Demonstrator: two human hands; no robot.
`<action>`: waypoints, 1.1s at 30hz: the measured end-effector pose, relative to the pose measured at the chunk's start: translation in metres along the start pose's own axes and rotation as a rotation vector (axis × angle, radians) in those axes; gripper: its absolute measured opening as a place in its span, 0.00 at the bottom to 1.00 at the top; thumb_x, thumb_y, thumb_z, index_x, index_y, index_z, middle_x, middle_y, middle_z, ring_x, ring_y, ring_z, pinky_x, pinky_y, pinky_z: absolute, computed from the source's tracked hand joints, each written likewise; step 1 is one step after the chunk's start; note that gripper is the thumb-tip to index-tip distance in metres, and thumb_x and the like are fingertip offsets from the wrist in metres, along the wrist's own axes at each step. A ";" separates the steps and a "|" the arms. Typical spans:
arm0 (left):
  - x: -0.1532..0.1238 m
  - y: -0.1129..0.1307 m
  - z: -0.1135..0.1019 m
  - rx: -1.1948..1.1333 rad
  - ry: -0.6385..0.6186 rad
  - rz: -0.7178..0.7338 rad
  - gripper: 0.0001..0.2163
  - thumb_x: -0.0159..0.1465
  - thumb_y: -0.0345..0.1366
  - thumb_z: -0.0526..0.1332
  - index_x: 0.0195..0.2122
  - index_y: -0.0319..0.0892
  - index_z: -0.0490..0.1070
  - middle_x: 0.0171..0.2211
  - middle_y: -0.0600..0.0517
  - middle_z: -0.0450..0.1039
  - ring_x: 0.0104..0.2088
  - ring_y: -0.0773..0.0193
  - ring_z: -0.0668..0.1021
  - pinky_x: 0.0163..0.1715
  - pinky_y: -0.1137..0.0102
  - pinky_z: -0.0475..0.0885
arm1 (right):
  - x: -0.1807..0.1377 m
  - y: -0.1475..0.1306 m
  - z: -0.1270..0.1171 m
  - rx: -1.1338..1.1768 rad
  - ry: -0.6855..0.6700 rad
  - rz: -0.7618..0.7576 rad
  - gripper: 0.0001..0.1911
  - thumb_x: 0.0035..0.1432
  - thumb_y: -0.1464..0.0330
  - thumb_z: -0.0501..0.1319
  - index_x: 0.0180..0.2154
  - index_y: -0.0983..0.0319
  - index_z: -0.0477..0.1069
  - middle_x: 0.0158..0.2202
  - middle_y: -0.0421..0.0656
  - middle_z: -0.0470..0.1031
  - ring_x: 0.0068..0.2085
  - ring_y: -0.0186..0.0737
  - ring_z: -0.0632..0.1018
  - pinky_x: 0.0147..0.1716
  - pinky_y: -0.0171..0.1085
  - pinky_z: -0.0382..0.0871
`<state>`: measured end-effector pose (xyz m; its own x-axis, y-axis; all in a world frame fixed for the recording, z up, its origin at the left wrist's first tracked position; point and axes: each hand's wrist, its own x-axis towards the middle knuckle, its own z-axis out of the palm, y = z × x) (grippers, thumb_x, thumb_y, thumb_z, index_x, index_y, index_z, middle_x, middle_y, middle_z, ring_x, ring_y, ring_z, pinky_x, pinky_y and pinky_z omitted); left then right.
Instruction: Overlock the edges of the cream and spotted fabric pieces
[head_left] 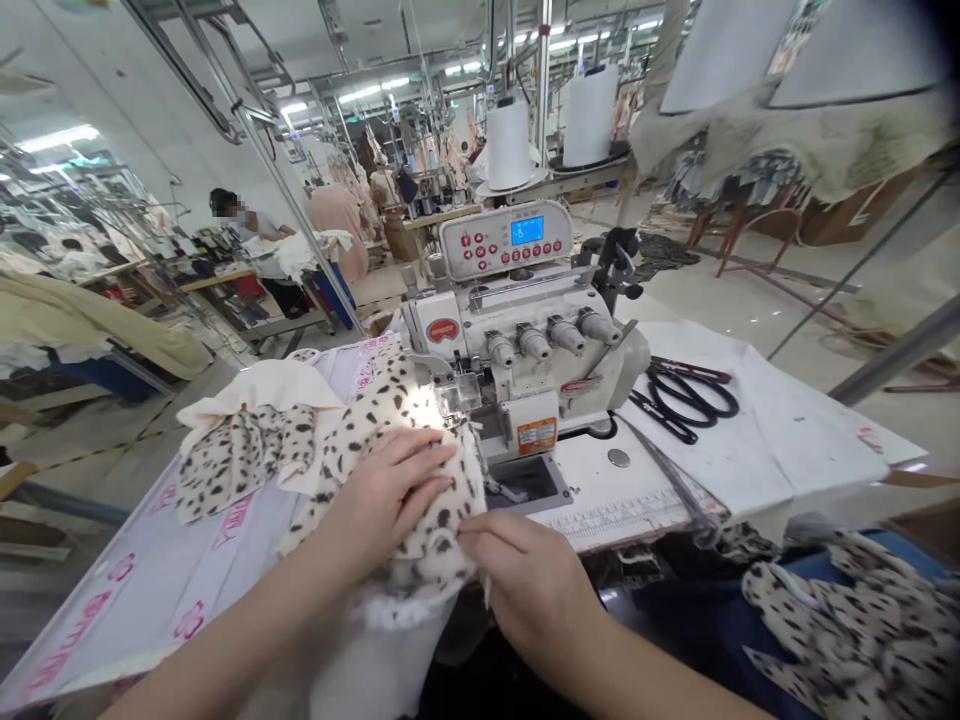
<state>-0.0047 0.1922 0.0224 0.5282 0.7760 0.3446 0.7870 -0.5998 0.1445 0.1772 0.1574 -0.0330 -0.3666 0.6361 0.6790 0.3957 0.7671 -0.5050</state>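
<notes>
Spotted cloth is being pressed down by the left hand, fingers slightly spread, at the front of the sewing machine; its edge is being pinched by the right hand's curled fingers, while a thread cone is being held up behind the machine

Left fingers outstretched, right fingers curled

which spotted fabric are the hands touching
The spotted fabric at the sewing machine: the left hand lies on it, the right hand grips its edge. The spotted pile at lower right is untouched.
</notes>
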 end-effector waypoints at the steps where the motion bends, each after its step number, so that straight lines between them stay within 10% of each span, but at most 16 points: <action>1: 0.002 -0.001 0.000 -0.004 0.006 -0.010 0.13 0.63 0.35 0.52 0.48 0.45 0.66 0.49 0.48 0.64 0.49 0.60 0.67 0.48 0.62 0.66 | 0.002 0.001 -0.001 0.010 -0.005 0.010 0.17 0.49 0.82 0.46 0.31 0.63 0.70 0.31 0.45 0.74 0.31 0.36 0.74 0.29 0.31 0.70; 33: 0.024 -0.023 -0.009 -0.040 -0.064 -0.047 0.10 0.63 0.37 0.52 0.39 0.42 0.71 0.44 0.51 0.67 0.44 0.65 0.69 0.46 0.70 0.65 | 0.026 0.024 0.002 0.163 0.052 0.047 0.13 0.53 0.80 0.51 0.35 0.63 0.71 0.38 0.44 0.76 0.38 0.36 0.76 0.37 0.33 0.71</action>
<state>-0.0130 0.2232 0.0355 0.5116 0.8134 0.2768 0.7983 -0.5691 0.1968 0.1754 0.1931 -0.0285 -0.3052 0.6693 0.6774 0.2675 0.7430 -0.6135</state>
